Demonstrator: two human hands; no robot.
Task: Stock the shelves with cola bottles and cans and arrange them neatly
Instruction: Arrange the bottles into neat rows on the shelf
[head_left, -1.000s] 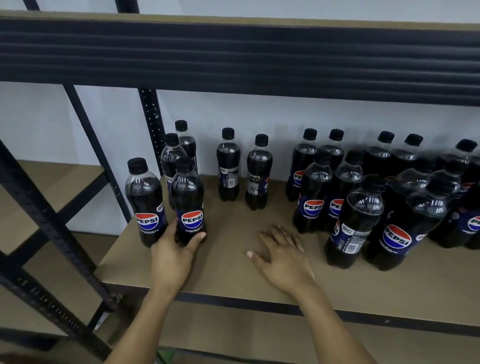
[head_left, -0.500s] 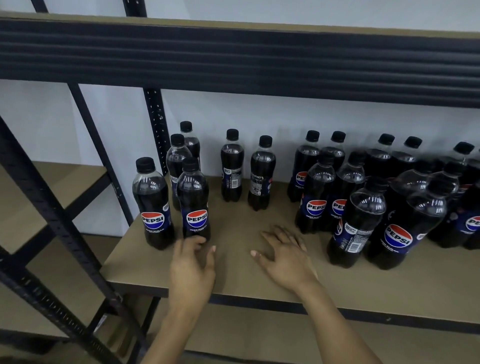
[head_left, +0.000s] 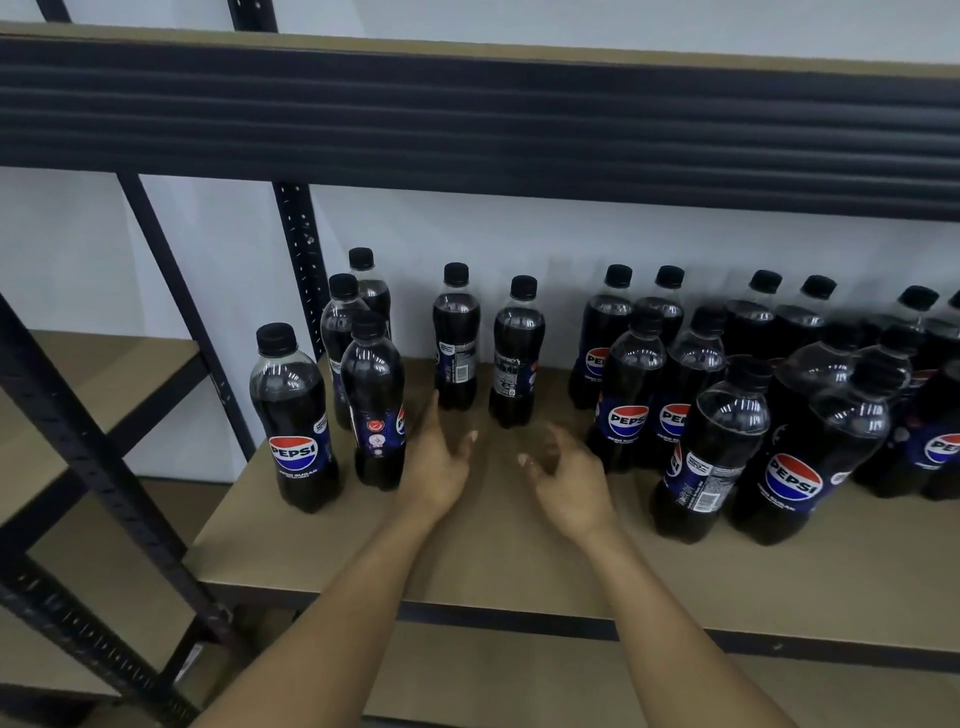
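Head view — left hand (head_left: 434, 467), right hand (head_left: 569, 478) both loose-fingered, empty — bottle (head_left: 293, 415) label reads PEPSI ZERO SUGAR.

Left bottle group (head_left: 292, 415) four, middle bottles (head_left: 456, 343) two, right cluster (head_left: 727, 441) too crowded, two hands (head_left: 434, 462)

Single head view, wide-angle, looking forward and down on shelf (head_left: 519, 561) from close in front. Forearms enter from bottom edge. Left hand (head_left: 434, 467) and right hand (head_left: 571, 483) sit mid-frame. Cola bottles (head_left: 457, 338) stand just beyond fingers (head_left: 430, 421), more crowd right of them. Upper shelf beam (head_left: 467, 119) crosses frame above fingers, black upright (head_left: 298, 260) left of them. Lines bend toward edges.
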